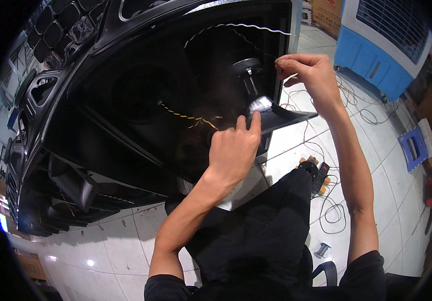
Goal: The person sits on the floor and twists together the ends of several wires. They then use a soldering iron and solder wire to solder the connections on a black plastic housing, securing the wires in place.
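A black speaker cabinet (126, 125) lies before me with its inside showing. At its right edge rests a black horn (288, 116) with a shiny patch and a round driver (247, 65) at its far end. My left hand (233, 150) reaches over the horn, index and middle fingers stretched out at the shiny patch; its other fingers are partly hidden. Beyond it, my right hand (311, 78) is raised with thumb and fingertips pinched on a thin dark wire. A twisted yellow and black wire (181, 114) runs from the cabinet toward my left hand.
A twisted white wire (241, 25) arches over the cabinet's far side. More black cabinets (75, 185) stand at the left. On the tiled floor are a power strip (320, 178), a spool (321, 250), loose cables and a blue stool (413, 148). A blue air cooler (376, 55) stands far right.
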Motion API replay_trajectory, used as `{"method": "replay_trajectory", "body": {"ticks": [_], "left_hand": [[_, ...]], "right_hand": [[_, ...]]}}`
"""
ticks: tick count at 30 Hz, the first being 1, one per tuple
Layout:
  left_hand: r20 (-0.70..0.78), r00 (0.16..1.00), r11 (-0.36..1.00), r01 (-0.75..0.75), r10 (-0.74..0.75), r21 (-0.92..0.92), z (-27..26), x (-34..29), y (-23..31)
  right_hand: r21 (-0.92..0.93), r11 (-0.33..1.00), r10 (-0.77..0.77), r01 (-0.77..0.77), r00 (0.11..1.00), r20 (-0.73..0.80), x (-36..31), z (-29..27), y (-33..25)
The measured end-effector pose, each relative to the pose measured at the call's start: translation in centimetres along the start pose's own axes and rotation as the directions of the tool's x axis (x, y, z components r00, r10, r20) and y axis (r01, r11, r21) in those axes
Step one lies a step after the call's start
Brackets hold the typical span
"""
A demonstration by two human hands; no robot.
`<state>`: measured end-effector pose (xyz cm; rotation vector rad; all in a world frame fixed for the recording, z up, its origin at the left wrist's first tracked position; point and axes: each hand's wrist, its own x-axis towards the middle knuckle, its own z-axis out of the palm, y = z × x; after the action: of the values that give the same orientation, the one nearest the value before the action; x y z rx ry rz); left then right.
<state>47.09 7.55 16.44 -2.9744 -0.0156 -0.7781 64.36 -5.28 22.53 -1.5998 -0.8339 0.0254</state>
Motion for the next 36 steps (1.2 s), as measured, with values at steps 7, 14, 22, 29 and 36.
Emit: {"method": "replay_trajectory", "body": {"ticks": [7, 14, 22, 29, 36], "left_hand": [[0.022, 1.0, 0.986, -0.022, 0.019, 0.165, -0.5, 3.0, 3.2], [0.076, 0.989, 0.989, 0.118, -0.125, 0.087, 1.2, 0.9, 2.3], [0.063, 0.997, 0.996, 0.043, -0.048, 0.077, 2.3, -1.2, 0.2], [0.071, 0.992, 0.957, 0.077, -0.101, 0.28, 0.5, -0.1, 2.8], [0.138, 0.985, 0.952, 0.058, -0.104, 0.301, 0.5, 0.3, 3.1]], "right_hand": [[-0.113, 0.991, -0.08, 0.077, 0.997, -0.015, 0.3, -1.0, -0.4], [-0.159, 0.987, -0.024, 0.027, 0.999, 0.024, -0.1, 0.3, 0.4], [-0.162, 0.984, -0.08, 0.079, 0.997, 0.001, -0.4, 0.7, 1.2], [-0.186, 0.982, -0.019, 0.023, 1.0, 0.023, -0.5, 0.0, 0.8], [-0.113, 0.992, -0.065, 0.061, 0.997, -0.03, -0.7, -0.1, 0.8]]}}
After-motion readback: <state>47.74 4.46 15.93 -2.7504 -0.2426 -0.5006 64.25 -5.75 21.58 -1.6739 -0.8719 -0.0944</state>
